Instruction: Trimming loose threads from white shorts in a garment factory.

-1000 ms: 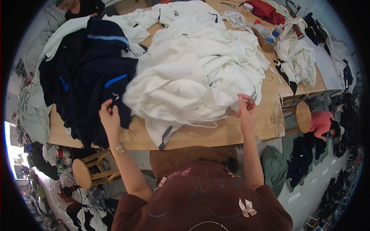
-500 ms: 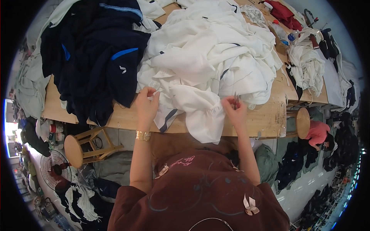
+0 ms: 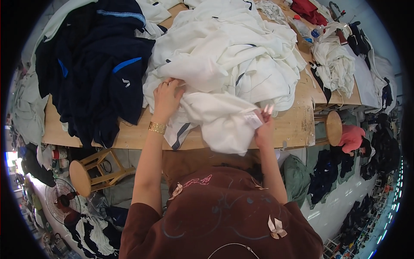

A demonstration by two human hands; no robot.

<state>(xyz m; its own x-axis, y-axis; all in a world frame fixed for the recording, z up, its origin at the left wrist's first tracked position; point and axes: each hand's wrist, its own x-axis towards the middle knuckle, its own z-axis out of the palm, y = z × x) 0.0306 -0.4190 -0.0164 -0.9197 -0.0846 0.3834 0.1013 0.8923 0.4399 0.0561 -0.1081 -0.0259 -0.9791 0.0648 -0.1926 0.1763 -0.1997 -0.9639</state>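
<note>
A white garment point(image 3: 222, 123) with a dark stripe lies bunched at the near edge of the table, part of it hanging over. My left hand point(image 3: 168, 98), with a gold watch on the wrist, is closed on the cloth at its left side. At the right side, my right hand point(image 3: 264, 129) is closed around small metal thread snips point(image 3: 268, 110), their shiny tips blurred and pointing away from me. A white label point(image 3: 253, 121) on the garment lies against the fingers of that hand. Behind it is a large heap of white garments point(image 3: 224, 47).
Navy garments with blue trim point(image 3: 95, 69) are piled on the wooden table point(image 3: 293, 129) at left. More white cloth point(image 3: 332, 64) lies at far right. Wooden stools point(image 3: 80, 178) stand below both sides, a fan point(image 3: 62, 199) at lower left. Another person point(image 3: 351, 138) is low at right.
My left hand has moved farther onto the white cloth. The garment's right part has been drawn up and turned toward my right hand, and its label now shows there. The whole view has shifted slightly.
</note>
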